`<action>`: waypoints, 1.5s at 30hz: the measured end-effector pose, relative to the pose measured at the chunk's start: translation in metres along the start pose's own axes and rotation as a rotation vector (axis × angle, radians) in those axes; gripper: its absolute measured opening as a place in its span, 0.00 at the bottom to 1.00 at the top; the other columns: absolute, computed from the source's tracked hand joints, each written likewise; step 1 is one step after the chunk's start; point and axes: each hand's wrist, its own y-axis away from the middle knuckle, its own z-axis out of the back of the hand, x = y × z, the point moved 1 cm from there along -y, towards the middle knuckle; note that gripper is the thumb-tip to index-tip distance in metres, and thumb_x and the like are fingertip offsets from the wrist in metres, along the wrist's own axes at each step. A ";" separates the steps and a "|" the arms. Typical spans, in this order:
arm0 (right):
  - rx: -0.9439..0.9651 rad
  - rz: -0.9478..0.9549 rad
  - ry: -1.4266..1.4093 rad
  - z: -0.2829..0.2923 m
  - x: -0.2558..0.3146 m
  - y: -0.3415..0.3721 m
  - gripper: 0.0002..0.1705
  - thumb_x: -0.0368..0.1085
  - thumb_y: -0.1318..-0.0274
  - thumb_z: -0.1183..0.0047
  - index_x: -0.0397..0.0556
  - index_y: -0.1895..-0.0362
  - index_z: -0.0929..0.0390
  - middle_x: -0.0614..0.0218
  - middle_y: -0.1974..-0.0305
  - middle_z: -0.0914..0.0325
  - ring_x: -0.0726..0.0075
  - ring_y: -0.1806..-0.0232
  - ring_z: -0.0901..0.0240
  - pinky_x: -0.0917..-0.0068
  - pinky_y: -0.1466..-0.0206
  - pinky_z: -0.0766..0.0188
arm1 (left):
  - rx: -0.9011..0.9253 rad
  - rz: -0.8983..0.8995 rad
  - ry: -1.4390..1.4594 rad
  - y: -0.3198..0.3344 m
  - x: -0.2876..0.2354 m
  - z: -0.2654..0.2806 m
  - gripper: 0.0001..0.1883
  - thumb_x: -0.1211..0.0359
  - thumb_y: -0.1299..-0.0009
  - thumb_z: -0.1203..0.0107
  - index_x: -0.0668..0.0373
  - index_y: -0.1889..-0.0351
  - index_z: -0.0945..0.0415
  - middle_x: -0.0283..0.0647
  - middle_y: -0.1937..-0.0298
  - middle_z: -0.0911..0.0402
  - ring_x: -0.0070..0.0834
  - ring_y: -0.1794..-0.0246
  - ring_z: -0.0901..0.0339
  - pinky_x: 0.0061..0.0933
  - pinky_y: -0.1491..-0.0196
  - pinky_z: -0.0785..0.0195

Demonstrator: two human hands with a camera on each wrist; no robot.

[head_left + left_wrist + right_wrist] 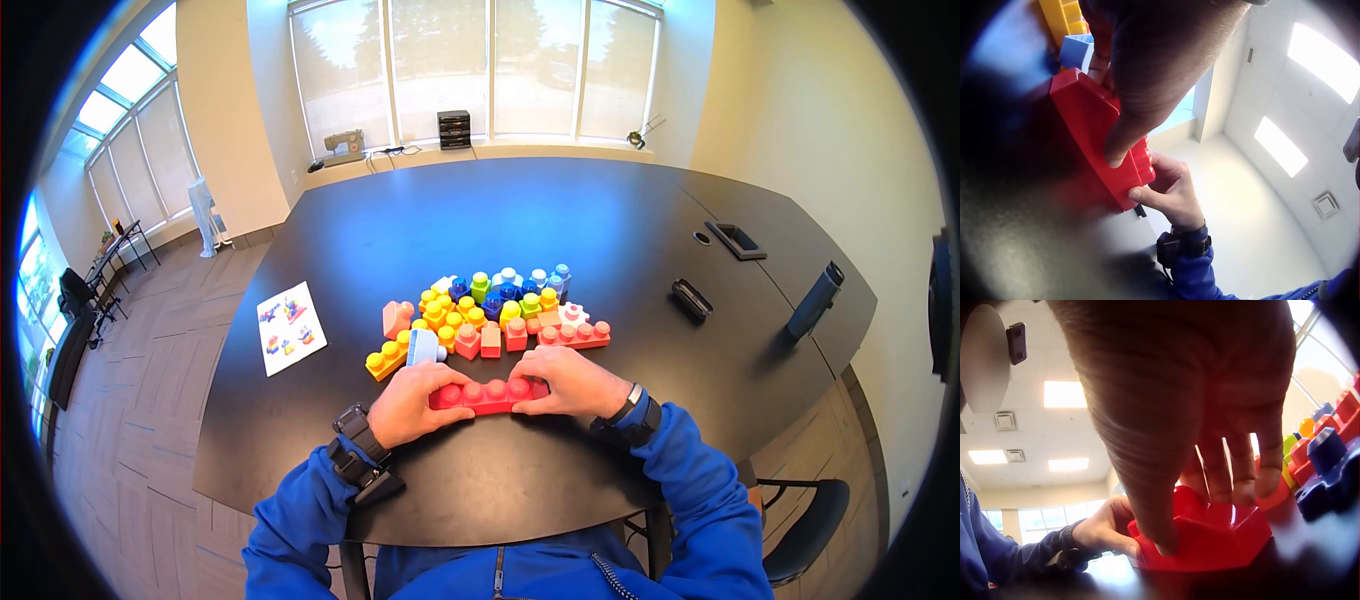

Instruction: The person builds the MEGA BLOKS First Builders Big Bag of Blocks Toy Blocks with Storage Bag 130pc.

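A long red toy building block (488,398) with a row of round studs lies crosswise near the front of the dark table. My left hand (410,403) grips its left end, thumb on the near side. At the other end my right hand (572,384) holds it the same way, its thumb (1163,540) pressed to the near face and the fingers behind. Just beyond the left hand stands a light blue block (424,346), beside a yellow row block (388,357). In the right wrist view a dark blue piece (1325,465) sits past the fingers.
Behind the hands spreads a pile of red, yellow, green and blue blocks (467,310). A printed picture sheet (291,328) lies at left. To the right are a black case (691,299), a dark bottle (815,301) and a table-top opening (735,240).
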 end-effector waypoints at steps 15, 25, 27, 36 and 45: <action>-0.018 0.028 0.011 -0.010 0.002 -0.001 0.28 0.52 0.34 0.24 0.45 0.42 0.12 0.56 0.50 0.15 0.46 0.44 0.17 0.52 0.39 0.20 | 0.050 0.015 -0.002 0.000 -0.004 0.001 0.23 0.57 0.29 0.19 0.58 0.42 0.11 0.46 0.52 0.10 0.47 0.49 0.12 0.46 0.42 0.19; -0.015 0.014 0.020 -0.008 0.003 -0.001 0.29 0.54 0.34 0.24 0.45 0.42 0.12 0.55 0.50 0.15 0.46 0.44 0.17 0.52 0.39 0.19 | 0.064 0.026 0.006 -0.001 -0.004 0.001 0.26 0.55 0.31 0.17 0.58 0.41 0.11 0.46 0.51 0.10 0.47 0.48 0.12 0.46 0.41 0.19; -0.043 0.060 0.042 -0.003 0.007 0.001 0.30 0.54 0.35 0.21 0.46 0.41 0.12 0.57 0.51 0.14 0.50 0.46 0.17 0.54 0.40 0.19 | 0.010 -0.002 0.005 -0.001 -0.007 0.003 0.28 0.54 0.32 0.16 0.57 0.40 0.11 0.45 0.50 0.10 0.45 0.48 0.12 0.45 0.42 0.19; -0.306 -0.122 0.083 0.051 -0.029 0.017 0.23 0.48 0.30 0.25 0.48 0.39 0.10 0.57 0.52 0.11 0.47 0.46 0.15 0.54 0.40 0.18 | -0.087 -0.002 -0.047 0.002 -0.006 0.030 0.36 0.50 0.39 0.10 0.54 0.36 0.11 0.36 0.49 0.09 0.32 0.54 0.17 0.38 0.46 0.20; -0.225 -0.325 0.250 0.057 -0.107 0.051 0.16 0.35 0.36 0.27 0.47 0.45 0.07 0.56 0.53 0.08 0.41 0.48 0.11 0.53 0.39 0.14 | 0.081 -0.020 -0.091 0.002 0.002 0.031 0.40 0.43 0.38 0.12 0.54 0.35 0.13 0.40 0.48 0.10 0.42 0.46 0.13 0.44 0.40 0.21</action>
